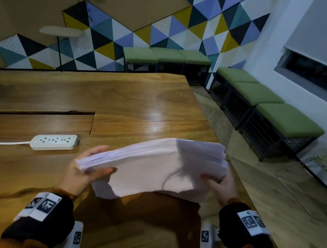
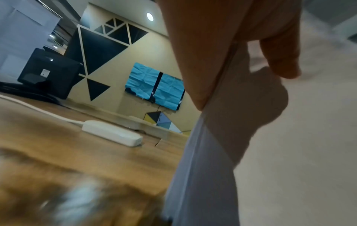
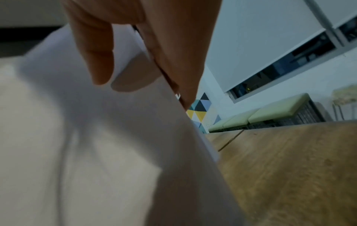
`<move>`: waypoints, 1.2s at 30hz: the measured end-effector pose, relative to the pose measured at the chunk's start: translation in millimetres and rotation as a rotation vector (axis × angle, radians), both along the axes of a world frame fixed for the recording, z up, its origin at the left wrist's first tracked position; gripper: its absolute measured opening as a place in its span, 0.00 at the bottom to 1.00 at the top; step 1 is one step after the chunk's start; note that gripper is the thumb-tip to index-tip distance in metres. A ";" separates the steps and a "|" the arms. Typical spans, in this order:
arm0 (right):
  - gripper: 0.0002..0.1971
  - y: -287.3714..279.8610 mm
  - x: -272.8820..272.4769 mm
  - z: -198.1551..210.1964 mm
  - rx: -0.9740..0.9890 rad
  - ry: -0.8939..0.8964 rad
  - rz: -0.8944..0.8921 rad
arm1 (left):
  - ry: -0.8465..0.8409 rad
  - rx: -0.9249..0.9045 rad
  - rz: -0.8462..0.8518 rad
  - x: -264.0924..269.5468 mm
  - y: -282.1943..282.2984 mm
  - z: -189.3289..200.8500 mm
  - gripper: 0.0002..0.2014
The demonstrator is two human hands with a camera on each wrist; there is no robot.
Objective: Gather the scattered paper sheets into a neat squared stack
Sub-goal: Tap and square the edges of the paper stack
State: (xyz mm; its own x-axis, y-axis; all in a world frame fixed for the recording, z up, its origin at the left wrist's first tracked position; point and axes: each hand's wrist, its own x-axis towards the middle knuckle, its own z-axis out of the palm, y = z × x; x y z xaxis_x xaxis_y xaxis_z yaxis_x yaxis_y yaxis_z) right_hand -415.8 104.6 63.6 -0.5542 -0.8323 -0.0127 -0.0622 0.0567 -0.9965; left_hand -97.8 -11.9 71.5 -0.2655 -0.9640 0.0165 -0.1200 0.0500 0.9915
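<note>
The stack (image 1: pixel 151 166) is held above the counter (image 1: pixel 121 101), long axis running left to right between my hands, lower edges ragged. My left hand (image 1: pixel 83 168) and right hand (image 1: pixel 222 183) each clamp one short end, thumbs over the near face. In my judgement, squaring requires tapping the lower edge straight down.

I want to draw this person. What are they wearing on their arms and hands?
Both hands are bare. The left hand and right hand each have a black wrist band carrying white blocks printed with black square code patterns. Orange-brown sleeves show behind the bands. A thin black cable shows by the right wrist.
</note>
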 end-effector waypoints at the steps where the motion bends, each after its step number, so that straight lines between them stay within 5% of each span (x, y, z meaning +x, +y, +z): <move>1: 0.22 -0.3 2.7 -0.4 0.022 0.006 0.000 | -0.006 0.008 0.019 -1.4 2.3 -3.5 0.23; 8: 0.17 0.7 9.6 20.3 -0.060 0.032 0.011 | 0.023 0.009 0.068 2.0 1.8 -4.3 0.15; 12: 0.44 0.6 17.3 40.1 -0.096 0.019 -0.045 | -0.029 0.098 0.042 8.7 1.1 -11.1 0.21; 20: 0.22 -27.6 21.2 48.3 -0.023 -0.004 -0.455 | 0.006 0.119 0.059 5.1 2.1 -9.5 0.23; 25: 0.22 -32.0 18.6 54.9 -0.091 -0.059 -0.469 | -0.014 0.091 0.045 6.2 3.1 -3.4 0.25; 31: 0.16 -32.2 14.9 45.7 0.057 -0.085 -0.523 | -0.027 0.140 0.044 10.4 -0.1 -5.6 0.32; 36: 0.21 -29.7 21.9 41.8 0.004 -0.014 -0.503 | -0.062 0.133 0.042 10.3 1.6 -5.8 0.34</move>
State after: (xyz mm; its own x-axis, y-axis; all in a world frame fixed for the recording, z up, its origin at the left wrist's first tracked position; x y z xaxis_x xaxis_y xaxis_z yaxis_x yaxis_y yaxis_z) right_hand -393.8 74.9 105.4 -0.8866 -0.4618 -0.0260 -0.0124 0.0798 -0.9967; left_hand -87.4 -10.4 65.7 -0.2216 -0.9669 -0.1268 -0.1804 -0.0872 0.9797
